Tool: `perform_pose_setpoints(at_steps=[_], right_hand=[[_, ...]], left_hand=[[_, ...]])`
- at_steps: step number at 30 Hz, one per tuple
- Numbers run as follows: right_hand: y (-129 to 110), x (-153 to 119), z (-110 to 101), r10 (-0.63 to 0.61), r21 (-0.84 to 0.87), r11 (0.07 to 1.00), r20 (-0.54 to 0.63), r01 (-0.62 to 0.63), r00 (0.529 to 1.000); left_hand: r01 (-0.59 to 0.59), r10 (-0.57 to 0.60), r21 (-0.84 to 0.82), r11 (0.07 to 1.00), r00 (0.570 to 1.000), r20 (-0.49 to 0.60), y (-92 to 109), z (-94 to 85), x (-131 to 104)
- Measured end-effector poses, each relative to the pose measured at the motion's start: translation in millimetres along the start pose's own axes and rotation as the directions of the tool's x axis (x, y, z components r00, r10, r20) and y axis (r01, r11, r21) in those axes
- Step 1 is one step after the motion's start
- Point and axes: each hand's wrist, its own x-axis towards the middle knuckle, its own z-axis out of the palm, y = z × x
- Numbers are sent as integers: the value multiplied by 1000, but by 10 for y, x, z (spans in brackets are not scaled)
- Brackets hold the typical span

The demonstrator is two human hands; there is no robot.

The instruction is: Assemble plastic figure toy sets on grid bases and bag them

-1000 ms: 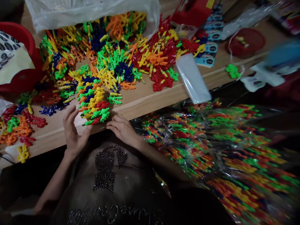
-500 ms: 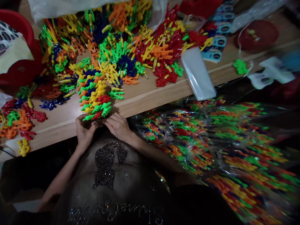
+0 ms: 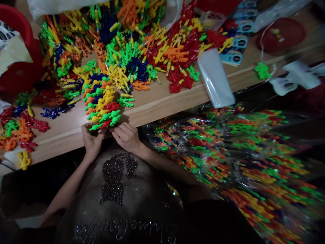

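A neat stack of small plastic figures (image 3: 103, 101) in yellow, green, blue, orange and red lies in rows at the table's front edge. My left hand (image 3: 92, 141) is closed at its near left end, thumb and fingers pinched against the lowest green and red figures. Beside the near right corner, my right hand (image 3: 127, 137) is closed with its fingers curled. Its fingertips are partly hidden at the table edge, and what they grip cannot be made out. Loose yellow figures (image 3: 119, 79) and green figures (image 3: 125, 101) lie close around the stack.
A big mixed pile of figures (image 3: 127, 51) spreads from a white bag (image 3: 63, 6) at the back. A red tub (image 3: 25, 74) stands left. Clear plastic sleeves (image 3: 215, 78) overhang the table edge. Filled clear bags (image 3: 200, 142) lie lower right. A red lid (image 3: 281, 35) sits far right.
The view has shifted very slightly. My right hand's fingers have moved a little at the stack's near corner; my left hand and the stack look much the same.
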Motion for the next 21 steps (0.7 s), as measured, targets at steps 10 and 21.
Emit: perform_pose_setpoints(at_steps=[10,21], right_hand=[[2,-24,-21,70,57,996,2,-70,998],[131,-114,143,123,94,990,-210,-105,970]], left_hand=[[-67,70,72,995,997,-38,-96,56,50],[-139,146,132,981,988,-41,-108,77,51]])
